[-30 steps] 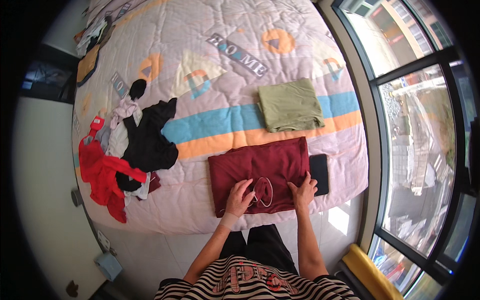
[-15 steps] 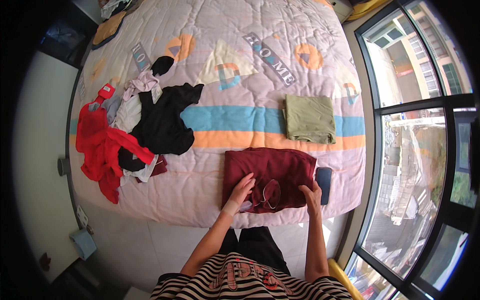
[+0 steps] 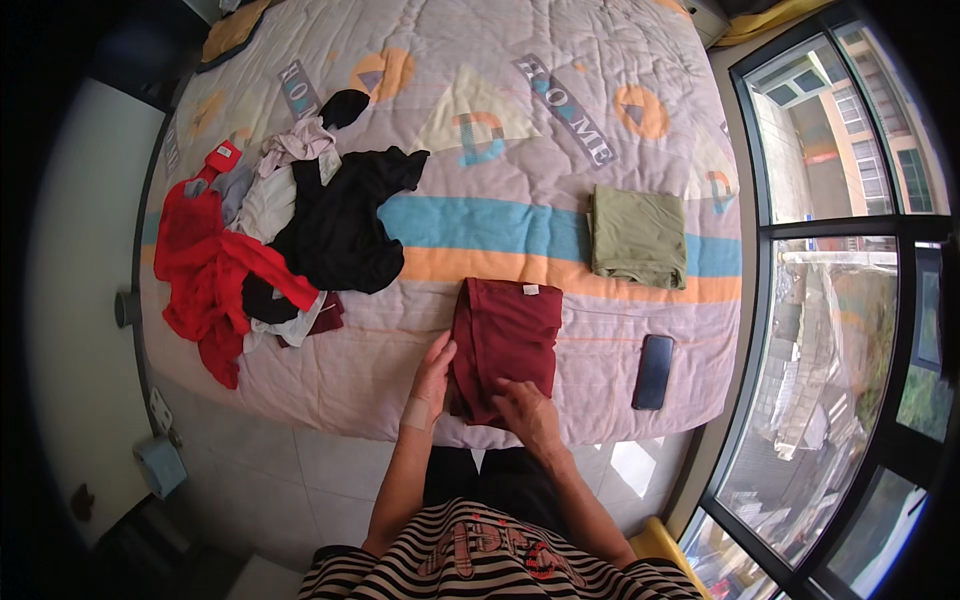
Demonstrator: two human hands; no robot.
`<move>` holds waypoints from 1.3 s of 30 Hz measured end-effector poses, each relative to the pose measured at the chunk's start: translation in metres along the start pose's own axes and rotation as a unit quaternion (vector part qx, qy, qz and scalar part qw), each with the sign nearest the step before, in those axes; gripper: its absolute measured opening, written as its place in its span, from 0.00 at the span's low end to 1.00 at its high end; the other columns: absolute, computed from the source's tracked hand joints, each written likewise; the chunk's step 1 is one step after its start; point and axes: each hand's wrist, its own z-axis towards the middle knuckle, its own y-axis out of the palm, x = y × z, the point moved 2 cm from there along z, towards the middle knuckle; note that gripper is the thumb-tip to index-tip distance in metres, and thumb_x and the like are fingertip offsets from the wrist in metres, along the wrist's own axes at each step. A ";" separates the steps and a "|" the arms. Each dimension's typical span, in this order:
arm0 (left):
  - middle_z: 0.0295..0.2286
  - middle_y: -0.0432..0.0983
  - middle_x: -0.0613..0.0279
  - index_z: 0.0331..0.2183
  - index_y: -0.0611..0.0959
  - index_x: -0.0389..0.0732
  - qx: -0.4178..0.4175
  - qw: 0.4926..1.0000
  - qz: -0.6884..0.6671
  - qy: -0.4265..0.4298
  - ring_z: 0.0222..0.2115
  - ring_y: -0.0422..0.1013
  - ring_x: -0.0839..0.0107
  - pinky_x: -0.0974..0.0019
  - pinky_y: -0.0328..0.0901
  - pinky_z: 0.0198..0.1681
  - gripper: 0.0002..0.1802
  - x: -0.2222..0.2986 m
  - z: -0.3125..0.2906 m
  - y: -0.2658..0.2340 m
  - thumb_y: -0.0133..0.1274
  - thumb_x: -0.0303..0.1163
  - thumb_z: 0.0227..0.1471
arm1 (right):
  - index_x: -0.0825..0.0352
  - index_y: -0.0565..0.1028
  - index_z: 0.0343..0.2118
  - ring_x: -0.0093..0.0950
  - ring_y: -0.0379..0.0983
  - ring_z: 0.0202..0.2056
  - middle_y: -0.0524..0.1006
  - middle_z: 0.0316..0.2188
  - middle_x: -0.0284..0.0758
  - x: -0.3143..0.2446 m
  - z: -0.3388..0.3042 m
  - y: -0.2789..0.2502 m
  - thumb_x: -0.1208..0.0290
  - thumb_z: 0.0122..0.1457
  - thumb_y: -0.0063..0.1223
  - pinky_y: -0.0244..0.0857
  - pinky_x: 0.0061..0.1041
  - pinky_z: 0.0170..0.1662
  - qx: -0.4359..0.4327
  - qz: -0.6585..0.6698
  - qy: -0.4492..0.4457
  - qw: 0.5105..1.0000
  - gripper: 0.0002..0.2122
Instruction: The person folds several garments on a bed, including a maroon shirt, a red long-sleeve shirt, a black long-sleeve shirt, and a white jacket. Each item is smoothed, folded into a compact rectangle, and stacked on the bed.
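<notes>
A maroon garment [image 3: 510, 340], folded into a narrow upright rectangle with a small white label at its far edge, lies on the bed's near side in front of me. My left hand [image 3: 431, 382] is at its left edge, fingers stretched out along the fold. Over the garment's near right part lies my right hand [image 3: 532, 415], fingers apart and touching the cloth. Neither hand visibly grips the fabric. To the far right is a folded olive-green garment [image 3: 638, 237].
A loose pile at the left holds a red garment [image 3: 205, 270], a black garment [image 3: 345, 225] and several lighter pieces. A dark phone [image 3: 653, 372] lies right of the maroon garment. The quilted bedspread [image 3: 480, 245] ends just before me; tall windows [image 3: 825, 360] line the right.
The maroon garment's right side has been folded over to the left, so it is about half as wide. My right hand moved left with it, away from the phone.
</notes>
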 end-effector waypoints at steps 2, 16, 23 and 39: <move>0.45 0.68 0.60 0.52 0.66 0.44 0.053 0.996 0.067 0.000 0.44 0.64 0.70 0.67 0.58 0.48 0.28 0.001 -0.006 -0.004 0.51 0.40 0.50 | 0.59 0.74 0.37 0.36 0.71 0.30 0.72 0.26 0.36 0.012 0.015 -0.004 0.69 0.50 0.54 0.65 0.34 0.30 0.027 0.010 0.002 1.000 0.10; 0.32 0.69 0.57 0.34 0.75 0.43 0.063 0.792 0.538 0.280 0.32 0.68 0.58 0.59 0.64 0.36 0.21 -0.049 -0.058 0.017 0.62 0.40 0.37 | 0.55 0.67 0.45 0.37 0.71 0.34 0.68 0.40 0.35 0.000 0.147 -0.035 0.70 0.41 0.60 0.65 0.35 0.36 0.051 -0.154 -0.110 0.981 0.25; 0.33 0.68 0.62 0.27 0.76 0.43 0.041 0.733 0.635 0.240 0.36 0.64 0.59 0.57 0.61 0.38 0.16 -0.066 -0.047 0.025 0.60 0.39 0.35 | 0.62 0.75 0.24 0.37 0.71 0.29 0.74 0.24 0.36 0.040 0.186 -0.011 0.62 0.45 0.57 0.60 0.36 0.34 -0.044 -0.305 -0.141 0.941 0.09; 0.27 0.69 0.58 0.26 0.75 0.41 -0.054 0.868 0.449 0.206 0.32 0.67 0.58 0.59 0.62 0.37 0.14 -0.080 -0.039 -0.078 0.60 0.37 0.36 | 0.63 0.72 0.31 0.36 0.66 0.36 0.71 0.30 0.36 0.075 0.178 0.052 0.60 0.54 0.47 0.59 0.37 0.39 0.153 -0.349 -0.116 0.917 0.11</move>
